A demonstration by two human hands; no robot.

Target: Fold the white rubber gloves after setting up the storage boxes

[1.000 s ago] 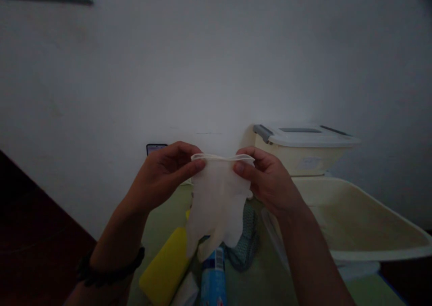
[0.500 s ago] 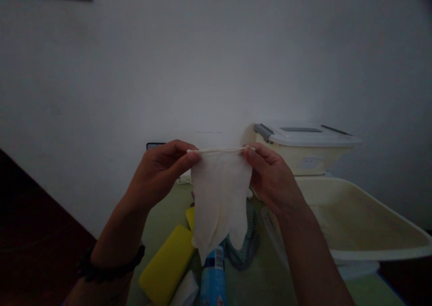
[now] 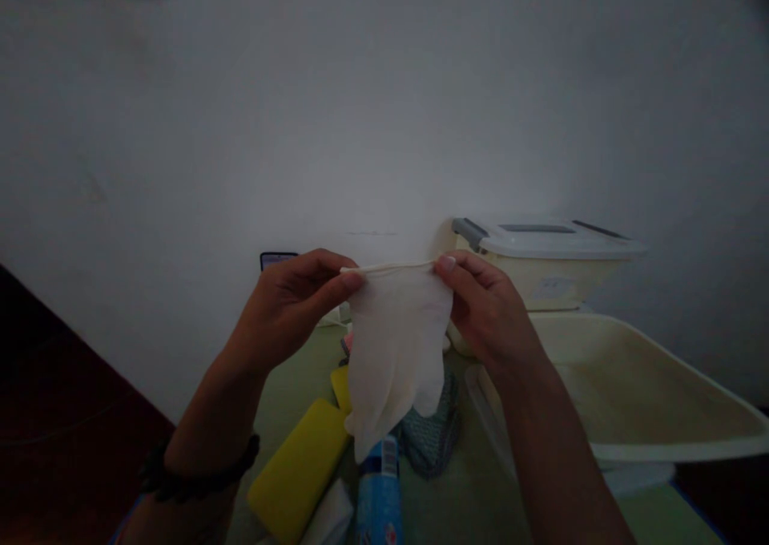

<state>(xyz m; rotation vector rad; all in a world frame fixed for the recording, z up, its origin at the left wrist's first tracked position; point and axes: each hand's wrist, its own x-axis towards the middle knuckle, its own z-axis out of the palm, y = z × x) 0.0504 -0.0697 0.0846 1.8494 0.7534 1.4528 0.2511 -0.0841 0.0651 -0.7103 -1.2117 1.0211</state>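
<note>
A thin white disposable glove (image 3: 400, 345) hangs fingers-down in front of me, its rolled cuff stretched level between both hands. My left hand (image 3: 300, 304) pinches one end of the cuff between thumb and fingers. At the other end, my right hand (image 3: 486, 304) grips the cuff the same way. Behind and below the glove lie a yellow sponge (image 3: 300, 469), a blue bottle or can (image 3: 380, 501) with a barcode, and a grey-green knitted cloth (image 3: 432, 441). The glove partly covers a second yellow piece (image 3: 340, 389).
On the right, a large cream basin (image 3: 637, 377) stands before a lidded storage box (image 3: 541, 268). A phone-like screen (image 3: 273, 260) shows behind my left hand. White material (image 3: 330, 517) lies by the sponge on the green tabletop (image 3: 288, 385). A pale wall (image 3: 384, 112) rises behind.
The glove has swung and lifted slightly, and its hanging fingers now sit a bit higher. My left hand has shifted a little right; both hands keep their hold on the cuff.
</note>
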